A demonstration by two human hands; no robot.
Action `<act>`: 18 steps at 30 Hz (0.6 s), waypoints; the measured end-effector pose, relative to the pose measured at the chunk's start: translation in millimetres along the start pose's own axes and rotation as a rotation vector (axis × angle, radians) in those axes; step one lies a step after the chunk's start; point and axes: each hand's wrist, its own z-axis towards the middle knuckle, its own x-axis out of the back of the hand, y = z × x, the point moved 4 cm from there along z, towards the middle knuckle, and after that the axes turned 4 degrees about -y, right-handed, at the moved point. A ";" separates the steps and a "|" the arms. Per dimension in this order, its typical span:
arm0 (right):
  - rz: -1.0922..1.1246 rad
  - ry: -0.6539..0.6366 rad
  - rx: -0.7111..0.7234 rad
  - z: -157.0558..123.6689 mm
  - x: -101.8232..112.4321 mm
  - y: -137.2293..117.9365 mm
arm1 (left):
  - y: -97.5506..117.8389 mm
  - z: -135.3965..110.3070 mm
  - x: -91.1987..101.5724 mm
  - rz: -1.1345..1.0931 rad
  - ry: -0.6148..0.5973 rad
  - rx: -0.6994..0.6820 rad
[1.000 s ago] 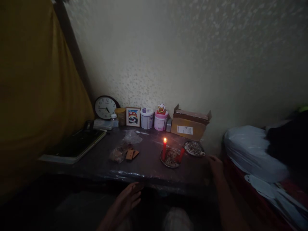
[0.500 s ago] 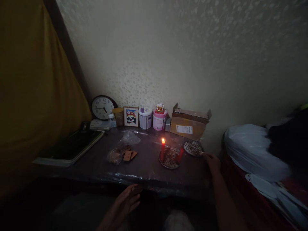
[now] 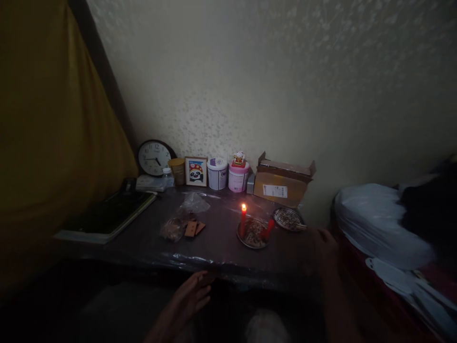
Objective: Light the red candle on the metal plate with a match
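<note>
My left hand (image 3: 193, 294) is low in front of the table edge. Its thumb and fingers close on a small dark brown piece, which looks like a matchbox (image 3: 208, 279). My right hand (image 3: 326, 243), blurred and dim, is just right of a metal plate (image 3: 276, 226) of dark and pale bits. Several thin pale sticks (image 3: 302, 226), like matchsticks, rest on that plate's right rim, apart from the hand. A second metal plate (image 3: 246, 245) carries a lit red candle (image 3: 243, 223), upright, and a tilted unlit red candle (image 3: 268, 230).
Small brown boxes (image 3: 191, 228) lie beside a clear plastic bag (image 3: 194, 203). Along the wall stand a clock (image 3: 154, 157), a framed panda picture (image 3: 196, 172), two tubs and a cardboard box (image 3: 282, 183). A book (image 3: 107, 221) lies left; a white bag (image 3: 374, 224) sits right.
My right hand has let go of the pale sticks at the plate's rim and drawn back to the right. The left hand keeps its place, and the view has shifted slightly.
</note>
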 end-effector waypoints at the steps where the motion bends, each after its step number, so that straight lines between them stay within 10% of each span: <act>1: 0.018 -0.024 0.022 -16.3 0.6 -9.4 | 0.8 -1.3 -2.4 0.006 0.000 0.000; 10: 0.209 -0.755 0.248 -214.1 -104.3 -86.8 | 3.6 -4.2 -8.3 0.019 0.053 0.002; 18: 0.246 -0.820 0.255 -255.4 -143.8 -68.9 | 1.1 -7.2 -5.5 -0.005 0.062 -0.039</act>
